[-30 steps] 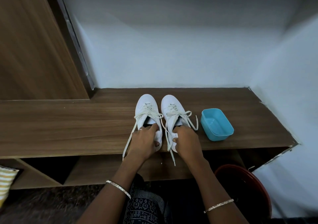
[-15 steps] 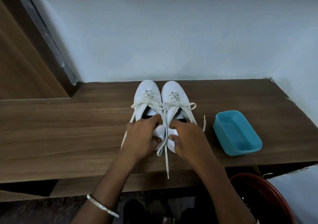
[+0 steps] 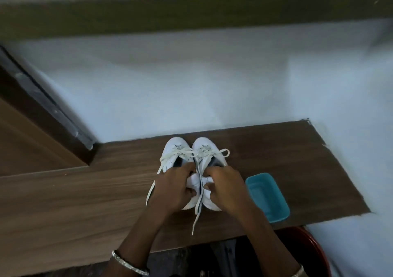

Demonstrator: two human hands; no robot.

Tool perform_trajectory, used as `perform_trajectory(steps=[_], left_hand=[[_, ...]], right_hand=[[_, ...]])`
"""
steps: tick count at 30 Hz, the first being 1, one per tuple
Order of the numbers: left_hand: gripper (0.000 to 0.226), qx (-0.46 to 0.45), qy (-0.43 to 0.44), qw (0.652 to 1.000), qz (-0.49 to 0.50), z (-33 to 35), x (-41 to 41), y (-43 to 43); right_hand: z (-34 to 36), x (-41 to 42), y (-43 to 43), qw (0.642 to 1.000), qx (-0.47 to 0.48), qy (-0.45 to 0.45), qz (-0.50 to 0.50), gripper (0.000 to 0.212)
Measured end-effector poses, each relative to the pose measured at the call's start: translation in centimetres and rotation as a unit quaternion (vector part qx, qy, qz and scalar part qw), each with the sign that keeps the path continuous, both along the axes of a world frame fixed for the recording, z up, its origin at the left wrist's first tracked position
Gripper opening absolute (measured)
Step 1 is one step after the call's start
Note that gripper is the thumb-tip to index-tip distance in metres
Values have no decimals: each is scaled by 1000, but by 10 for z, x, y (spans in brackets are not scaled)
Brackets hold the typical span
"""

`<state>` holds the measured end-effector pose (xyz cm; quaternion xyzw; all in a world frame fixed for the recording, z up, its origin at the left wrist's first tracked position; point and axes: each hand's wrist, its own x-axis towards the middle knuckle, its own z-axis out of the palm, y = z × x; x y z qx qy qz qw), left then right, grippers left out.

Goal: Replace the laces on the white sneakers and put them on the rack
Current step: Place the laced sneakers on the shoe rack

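Hardly anything has shifted on the wooden rack top [image 3: 85, 202]: the left hand [image 3: 172, 189] still grips the left sneaker [image 3: 175, 144] by its heel, the right hand [image 3: 229, 189] the right sneaker [image 3: 204, 142]. Both sneakers stand together, a blue tub [image 3: 265, 193] just to their right.

"What is at the back?"

"A pale wall [image 3: 191, 89], a little bit blue. It meets a side wall [image 3: 350, 106] on the right."

"And up high?"

"A dark brownish band [image 3: 191, 15] goes right across. It looks blurry."

"What is the brown thing down low?"

"A long wooden top [image 3: 74, 202] that touches the wall. On the left is a big wooden board [image 3: 21, 149] with a grey strip [image 3: 53, 111] along its edge. The light is soft."
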<state>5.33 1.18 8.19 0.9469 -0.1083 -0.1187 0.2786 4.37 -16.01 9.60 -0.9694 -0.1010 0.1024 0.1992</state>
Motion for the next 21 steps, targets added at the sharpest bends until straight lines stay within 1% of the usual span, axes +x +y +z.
perform_trajectory(steps=[3, 7, 10, 12, 15, 17, 21], left_hand=[[35, 0, 45, 999, -20, 43, -5, -5], [37, 16, 82, 995, -54, 105, -18, -13], [41, 29, 94, 992, -77, 148, -23, -21], [40, 33, 94, 990, -105, 175, -29, -30], [42, 70, 90, 976, -184, 213, -34, -49], [43, 78, 89, 968, -224, 231, -35, -61], [48, 97, 77, 929, -348, 260, -45, -107]], right_hand=[[37, -7, -7, 1000, 4, 31, -2, 24], [93, -26, -16, 998, 5, 54, -12, 18], [131, -39, -25, 998, 17, 51, -33, 16], [160, -53, -34, 997, 24, 55, -48, 19], [193, -76, -53, 994, 34, 61, -82, 20], [207, -87, -63, 993, 36, 64, -89, 17], [233, -128, -97, 983, 21, 72, -169, 13]])
